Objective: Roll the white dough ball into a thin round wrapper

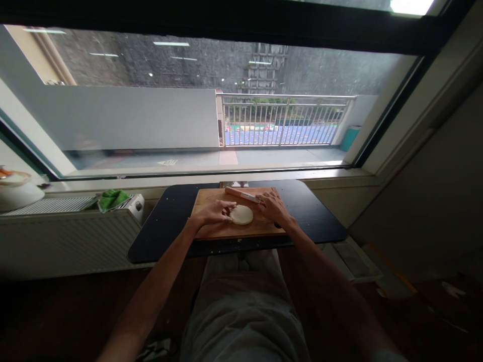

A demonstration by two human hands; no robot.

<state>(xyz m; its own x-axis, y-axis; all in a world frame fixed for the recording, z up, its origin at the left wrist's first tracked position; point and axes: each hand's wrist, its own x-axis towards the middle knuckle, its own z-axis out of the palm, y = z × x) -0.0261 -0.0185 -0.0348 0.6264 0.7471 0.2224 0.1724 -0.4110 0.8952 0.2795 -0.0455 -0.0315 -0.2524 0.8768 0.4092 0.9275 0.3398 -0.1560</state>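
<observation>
A flat round piece of dough lies on a wooden cutting board. At its left edge is my left hand, thumb and fingers closed on the rim of the dough. My right hand grips the right end of a wooden rolling pin, which lies slantwise on the board just behind the dough. A pale label with print shows along the pin near my fingers. The pin's right end is hidden under that hand.
The board rests on a small black table with light crumbs on it. A radiator with a green cloth stands to the left, near a white pot. Behind the table is a large window with a sill.
</observation>
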